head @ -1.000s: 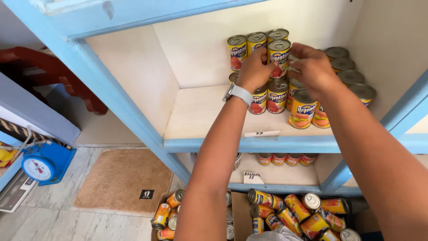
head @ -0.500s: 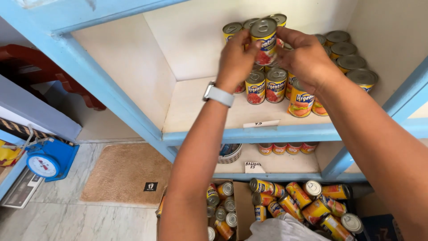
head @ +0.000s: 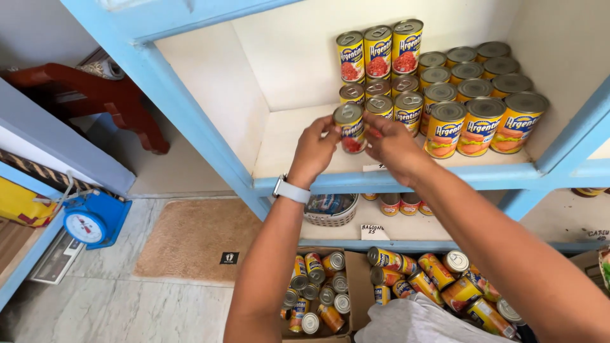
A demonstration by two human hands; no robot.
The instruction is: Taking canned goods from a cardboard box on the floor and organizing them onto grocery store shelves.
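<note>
The can (head: 350, 127) stood at the shelf (head: 298, 143) front, left hand (head: 314, 151) gripping its side, right hand (head: 393, 145) seemingly closed on its far side; likely rigid, weighty, smooth, best held around the wall.

Bright, even daylight fills the scene, strongest on the cream back wall of the shelf (head: 298, 57), which is nearly washed out. Soft shadows fall beneath the blue shelf edge (head: 406, 178) onto the lower compartment. Metal can lids (head: 483, 82) show mild glare. Focus is sharp at centre; straight lines bow slightly near the frame edges. The moving fingers (head: 375, 124) appear faintly blurred.
</note>
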